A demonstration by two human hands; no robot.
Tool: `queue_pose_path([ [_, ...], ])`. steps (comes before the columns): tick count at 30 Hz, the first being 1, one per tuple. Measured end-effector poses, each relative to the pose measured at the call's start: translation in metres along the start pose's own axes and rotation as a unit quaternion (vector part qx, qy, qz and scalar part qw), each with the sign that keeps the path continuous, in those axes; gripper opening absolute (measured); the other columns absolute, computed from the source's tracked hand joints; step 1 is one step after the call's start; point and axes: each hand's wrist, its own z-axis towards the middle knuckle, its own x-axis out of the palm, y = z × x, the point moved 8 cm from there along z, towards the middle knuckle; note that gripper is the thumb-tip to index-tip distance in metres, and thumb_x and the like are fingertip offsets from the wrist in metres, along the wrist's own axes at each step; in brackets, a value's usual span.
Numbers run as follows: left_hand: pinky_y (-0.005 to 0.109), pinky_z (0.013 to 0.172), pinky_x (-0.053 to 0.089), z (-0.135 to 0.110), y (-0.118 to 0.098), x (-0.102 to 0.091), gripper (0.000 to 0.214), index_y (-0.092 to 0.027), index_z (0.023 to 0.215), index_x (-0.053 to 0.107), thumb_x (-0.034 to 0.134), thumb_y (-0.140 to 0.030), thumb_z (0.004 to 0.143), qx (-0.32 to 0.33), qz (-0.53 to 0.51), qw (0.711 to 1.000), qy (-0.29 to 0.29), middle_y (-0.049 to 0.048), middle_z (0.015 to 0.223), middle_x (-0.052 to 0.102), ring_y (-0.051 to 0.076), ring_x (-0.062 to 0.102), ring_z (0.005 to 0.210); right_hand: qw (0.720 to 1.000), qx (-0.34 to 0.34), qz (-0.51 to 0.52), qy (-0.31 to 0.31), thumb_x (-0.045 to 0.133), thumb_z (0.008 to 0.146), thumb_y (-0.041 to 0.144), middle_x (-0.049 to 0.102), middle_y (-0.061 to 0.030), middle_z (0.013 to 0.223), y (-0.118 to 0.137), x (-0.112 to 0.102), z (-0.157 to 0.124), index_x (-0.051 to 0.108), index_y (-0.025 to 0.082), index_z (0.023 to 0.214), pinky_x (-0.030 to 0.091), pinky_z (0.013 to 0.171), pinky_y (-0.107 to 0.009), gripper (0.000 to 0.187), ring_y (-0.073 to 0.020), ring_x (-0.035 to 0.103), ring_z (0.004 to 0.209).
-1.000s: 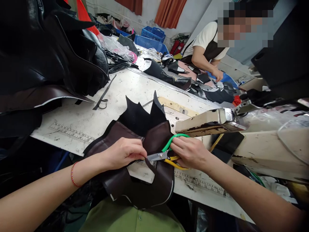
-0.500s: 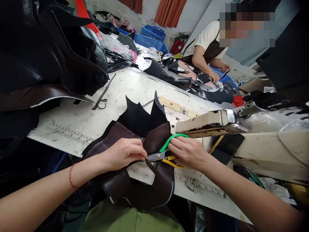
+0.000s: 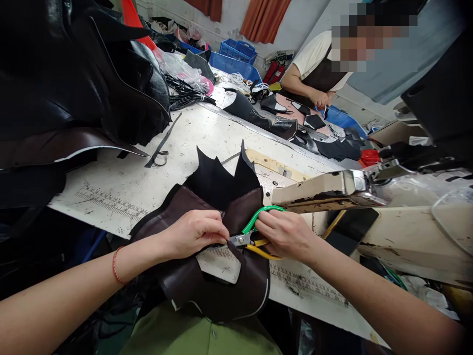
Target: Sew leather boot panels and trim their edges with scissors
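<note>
A dark brown leather piece (image 3: 236, 298) with black lining lies over the table's front edge and hangs toward my lap. My left hand (image 3: 197, 231) pinches its inner edge beside the cut-out opening, thumb and fingers closed. In my right hand (image 3: 286, 231) is a pair of scissors (image 3: 241, 240) with one green and one yellow handle. Their blades point left, against the leather edge at my left fingertips. How far the blades are apart is hidden by the leather and my left hand.
A sewing machine arm (image 3: 318, 191) stands right of the leather. Stacked dark leather pieces (image 3: 84, 88) fill the left side, with a loose strip (image 3: 164, 140) near them. Across the white table (image 3: 111, 207), a co-worker (image 3: 310, 74) handles something small above cut pieces and a blue basket (image 3: 342, 121).
The view has shifted slightly. The scissors sit a little closer to my left fingers, which still pinch the leather. The co-worker's hands have drawn together and back.
</note>
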Motion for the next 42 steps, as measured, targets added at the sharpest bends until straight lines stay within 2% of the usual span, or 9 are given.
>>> queue_pose_path([
  [6,0.018,0.059,0.042,-0.001,0.000,-0.001,0.020,-0.016,0.085,0.072,0.056,-0.024,0.093,-0.005,-0.021,1.000,-0.012,0.0015,0.074,0.057,0.009,0.054,0.065,1.000,-0.012,0.006,0.016,0.048,0.061,0.010,0.048,-0.0026,0.071,0.002,0.003,0.007,0.049,0.019,0.070,0.025,0.060,-0.031,0.013,-0.0177,0.037,0.062],
  [12,0.013,0.046,0.043,-0.003,0.005,-0.002,0.020,-0.014,0.084,0.068,0.053,-0.023,0.094,-0.038,-0.085,0.996,-0.017,-0.0010,0.078,0.053,0.002,0.053,0.044,1.000,-0.020,0.004,0.002,0.048,0.064,0.009,0.046,-0.0022,0.069,0.004,-0.002,0.008,0.050,0.019,0.069,0.025,0.059,-0.031,0.012,-0.0175,0.036,0.062],
  [21,0.014,0.051,0.051,-0.003,0.005,-0.009,0.015,-0.014,0.080,0.065,0.055,-0.017,0.091,-0.059,-0.154,0.985,-0.040,-0.0007,0.080,0.055,0.006,0.064,0.051,1.000,-0.015,-0.001,-0.021,0.046,0.063,0.008,0.044,-0.0020,0.066,0.008,-0.007,0.014,0.048,0.020,0.066,0.022,0.057,-0.032,0.012,-0.0174,0.034,0.059],
  [30,0.014,0.051,0.051,-0.005,0.006,-0.015,0.015,-0.012,0.079,0.065,0.057,-0.019,0.090,-0.059,-0.181,0.979,-0.077,-0.0001,0.080,0.056,0.005,0.064,0.051,1.000,-0.002,0.014,-0.005,0.048,0.060,0.010,0.047,-0.0019,0.067,0.014,-0.002,0.018,0.050,0.019,0.067,0.021,0.057,-0.032,0.011,-0.0167,0.036,0.059],
  [36,0.015,0.052,0.051,-0.008,0.006,-0.019,0.012,-0.012,0.082,0.065,0.056,-0.014,0.090,-0.043,-0.185,0.976,-0.108,0.0000,0.083,0.055,0.005,0.064,0.052,0.999,0.007,0.040,0.000,0.051,0.068,0.014,0.050,-0.0016,0.068,0.015,0.002,0.023,0.052,0.018,0.068,0.025,0.058,-0.031,0.005,-0.0160,0.039,0.060],
  [42,0.014,0.051,0.051,-0.009,0.005,-0.025,0.011,-0.013,0.084,0.065,0.056,-0.011,0.090,-0.027,-0.173,0.975,-0.140,-0.0005,0.084,0.055,0.003,0.062,0.052,0.999,0.004,0.045,0.016,0.052,0.061,0.014,0.054,-0.0020,0.071,0.020,0.007,0.031,0.053,0.018,0.072,0.024,0.056,-0.031,0.012,-0.0155,0.041,0.059],
])
